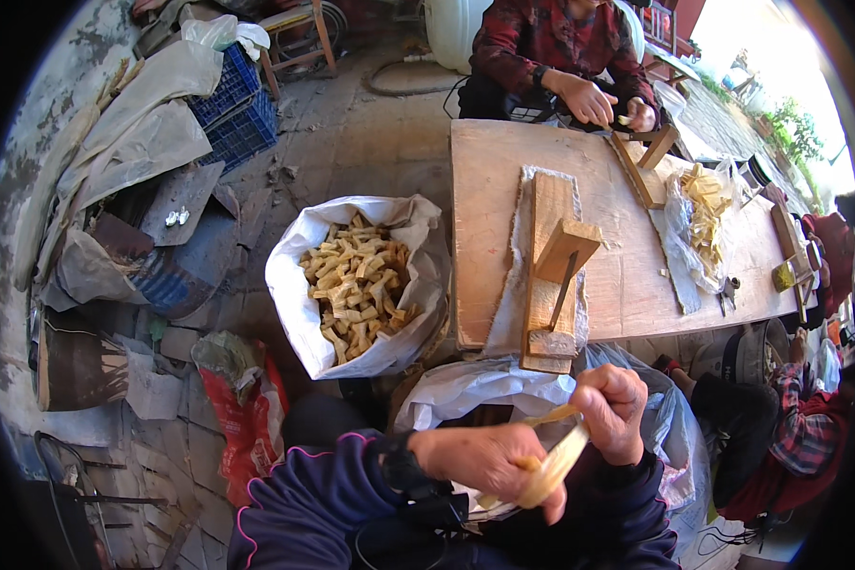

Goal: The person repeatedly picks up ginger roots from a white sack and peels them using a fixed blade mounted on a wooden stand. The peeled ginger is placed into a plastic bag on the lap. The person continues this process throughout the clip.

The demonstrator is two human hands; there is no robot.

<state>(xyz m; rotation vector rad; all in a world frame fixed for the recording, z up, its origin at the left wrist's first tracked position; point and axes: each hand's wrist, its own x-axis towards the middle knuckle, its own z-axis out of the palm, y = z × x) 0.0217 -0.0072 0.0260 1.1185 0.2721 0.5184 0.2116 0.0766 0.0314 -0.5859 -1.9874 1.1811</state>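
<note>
My left hand (481, 459) grips a folded, pale yellow strip (561, 462) of pliable material, its loops showing around the fingers. My right hand (613, 410) pinches the strip's other end between thumb and fingers, so it stretches between both hands. Below them is an open white woven sack (470, 388), its inside mostly hidden by my hands and sleeves. Just ahead, a wooden block stand (552, 199) with an upright block and a slanting metal rod or blade rests on a cloth at the table's near edge.
A white sack rim (292, 285) surrounds many short knotted yellow pieces (360, 285) left of the wooden table (484, 185). A bag of yellow strips (709, 214) lies on the table. A person (563, 64) works opposite; another sits at right. Blue crates (239, 125) stand far left.
</note>
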